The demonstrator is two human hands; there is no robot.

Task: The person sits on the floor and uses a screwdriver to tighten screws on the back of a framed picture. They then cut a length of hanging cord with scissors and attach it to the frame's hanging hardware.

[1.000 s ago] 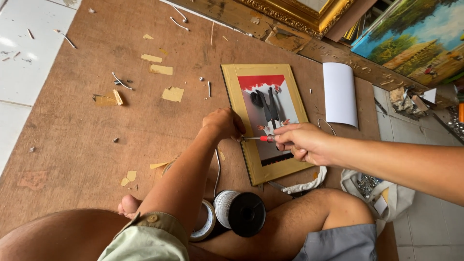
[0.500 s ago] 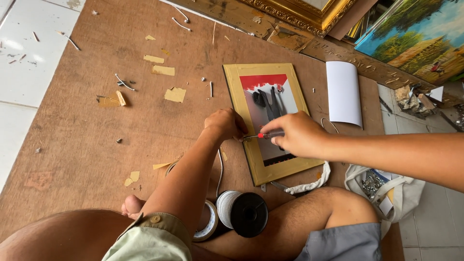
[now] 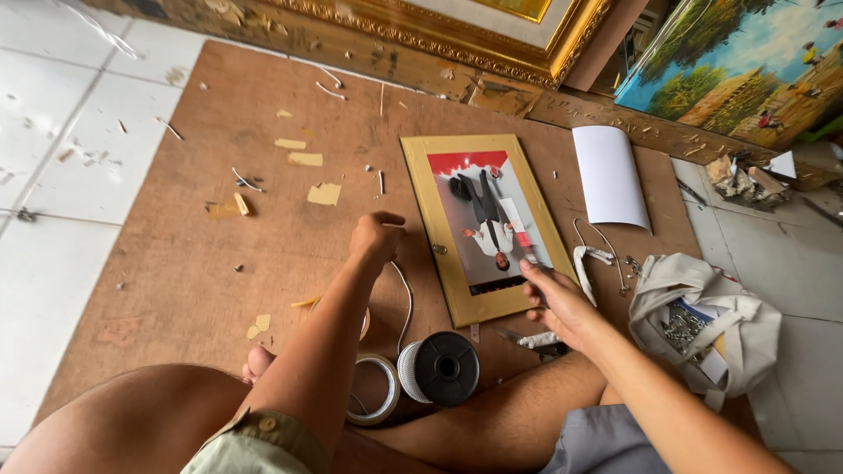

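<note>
The frame [image 3: 485, 226] lies flat on the board [image 3: 176, 254], near its right edge. The left hand [image 3: 376, 237], fingers curled together, hovers just beside the frame's left edge. The right hand [image 3: 555, 298] rests on its lower right corner, fingers pressed flat. Open board lies left of the frame.

Right hand [image 3: 555, 303] rests on framed picture [image 3: 483, 224]; left hand [image 3: 376, 237] hovers, seemingly closed.

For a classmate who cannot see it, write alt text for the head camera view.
A seated person's right hand rests on a small gold-framed picture lying on a brown board, while the left hand hovers fisted beside it. A wire spool and tape roll sit between the legs.
</note>
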